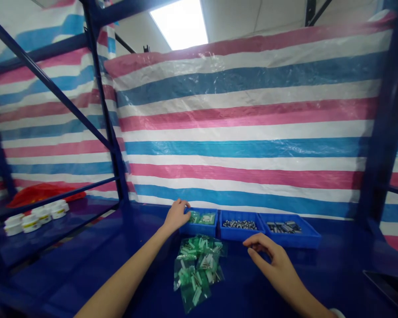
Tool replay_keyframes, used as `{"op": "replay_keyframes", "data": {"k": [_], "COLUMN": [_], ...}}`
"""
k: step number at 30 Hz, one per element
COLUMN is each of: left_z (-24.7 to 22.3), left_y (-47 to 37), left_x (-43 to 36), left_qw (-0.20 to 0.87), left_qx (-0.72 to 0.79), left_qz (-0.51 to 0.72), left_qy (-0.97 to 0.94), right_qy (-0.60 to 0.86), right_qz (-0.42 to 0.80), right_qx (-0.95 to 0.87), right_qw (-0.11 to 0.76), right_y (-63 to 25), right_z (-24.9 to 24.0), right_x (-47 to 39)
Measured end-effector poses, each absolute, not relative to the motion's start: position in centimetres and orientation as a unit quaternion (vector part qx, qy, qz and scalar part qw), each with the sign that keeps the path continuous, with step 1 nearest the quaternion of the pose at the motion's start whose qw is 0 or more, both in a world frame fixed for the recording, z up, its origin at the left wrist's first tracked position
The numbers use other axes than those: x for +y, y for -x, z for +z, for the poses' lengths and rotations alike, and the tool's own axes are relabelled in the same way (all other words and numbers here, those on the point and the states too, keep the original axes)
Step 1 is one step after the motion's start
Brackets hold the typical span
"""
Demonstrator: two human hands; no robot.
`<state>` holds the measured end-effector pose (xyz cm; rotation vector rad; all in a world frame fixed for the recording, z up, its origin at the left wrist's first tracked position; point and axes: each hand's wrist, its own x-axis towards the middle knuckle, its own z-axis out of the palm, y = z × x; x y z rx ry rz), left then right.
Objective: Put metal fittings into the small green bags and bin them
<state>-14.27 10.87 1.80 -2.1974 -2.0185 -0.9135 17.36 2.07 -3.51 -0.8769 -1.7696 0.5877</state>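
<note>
My left hand (177, 215) is at the left rim of a blue bin (199, 229), its fingers and thumb bent over the edge. Inside that bin lie small packets (206, 218) with green and white contents. My right hand (273, 260) hovers in front of the other bins, fingers curved and thumb slightly apart from the index finger; I make out nothing held there. Between my forearms lies a pile of clear plastic bags (199, 265) holding white and green pieces and metal parts. A middle blue bin (242, 235) holds small shiny metal pieces (240, 225).
A right blue bin (295, 240) holds grey metal parts (284, 227). White jars (31, 223) and a red plastic bag (44, 194) sit on the left shelf. Blue metal posts (116, 168) and striped sheeting (245, 145) enclose the blue table (252, 291). A dark flat object (389, 287) lies far right.
</note>
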Motion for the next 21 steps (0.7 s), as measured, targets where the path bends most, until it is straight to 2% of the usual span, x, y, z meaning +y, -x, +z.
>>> {"op": "replay_keyframes", "data": {"k": [10, 14, 17, 19, 21], "left_z": [-0.2, -0.4, -0.2, -0.1, -0.1], "left_y": [13.4, 13.2, 13.1, 12.9, 12.5], "left_x": [12.3, 12.2, 12.2, 12.3, 12.5], "left_qw": [-0.023, -0.022, -0.022, -0.023, -0.024], "left_qx": [-0.635, -0.636, -0.638, -0.638, -0.637], "left_qz": [-0.254, -0.252, -0.254, -0.254, -0.253], "left_qy": [0.729, 0.729, 0.726, 0.726, 0.728], "right_qy": [0.367, 0.376, 0.424, 0.492, 0.533], "right_qz": [0.188, 0.078, -0.023, -0.063, -0.074], "right_qx": [-0.748, -0.771, -0.810, -0.812, -0.804], "right_qw": [0.520, 0.508, 0.404, 0.308, 0.253], "right_y": [-17.8, -19.8, -23.0, -25.4, -27.3], "right_z": [-2.8, -1.6, -0.2, 0.5, 0.8], "right_x": [2.5, 4.0, 6.0, 7.1, 7.8]}}
